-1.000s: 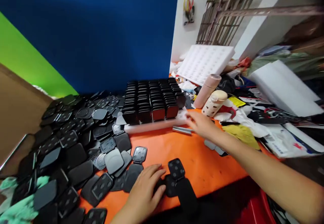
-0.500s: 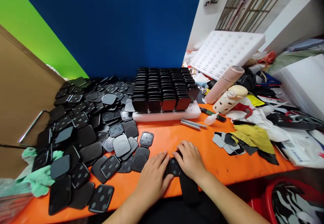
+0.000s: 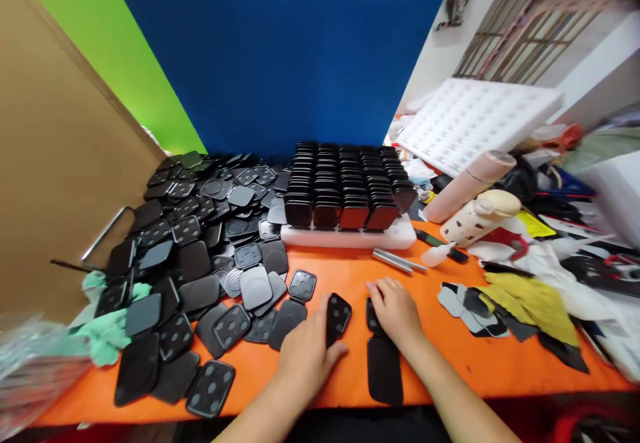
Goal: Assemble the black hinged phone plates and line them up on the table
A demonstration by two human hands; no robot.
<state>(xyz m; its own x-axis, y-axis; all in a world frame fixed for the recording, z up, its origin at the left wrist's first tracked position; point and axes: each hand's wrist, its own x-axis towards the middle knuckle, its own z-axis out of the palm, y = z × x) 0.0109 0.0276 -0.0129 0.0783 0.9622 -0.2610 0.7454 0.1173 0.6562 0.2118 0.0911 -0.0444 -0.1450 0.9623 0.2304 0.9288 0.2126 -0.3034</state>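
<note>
My left hand point(image 3: 311, 343) is closed around the edge of a black square piece with grey dots point(image 3: 340, 313), which tilts up between fingers and thumb. Part of this piece is hidden behind the fingers. My right hand point(image 3: 395, 311) lies with curled fingers over the upper part of a black hinged square case. The case's lower flat half point(image 3: 385, 371) rests on the orange table, near its front edge. Between the two hands, a strip of orange surface shows. Just left of my left hand lies another opened black case point(image 3: 303, 285) with a dotted half.
Many black cases point(image 3: 195, 261) are heaped at left, beside a green cloth point(image 3: 107, 326). Rows of black cases point(image 3: 345, 189) stand in a white foam block point(image 3: 300, 236). Metal bars point(image 3: 397, 261), a squeeze bottle point(image 3: 435, 255), a yellow cloth point(image 3: 533, 306) and bottles lie right.
My hands have moved apart. The left one has shifted left with the dotted piece, now seen tilted up; the right one stays by the hinged case. The whole view has shifted.
</note>
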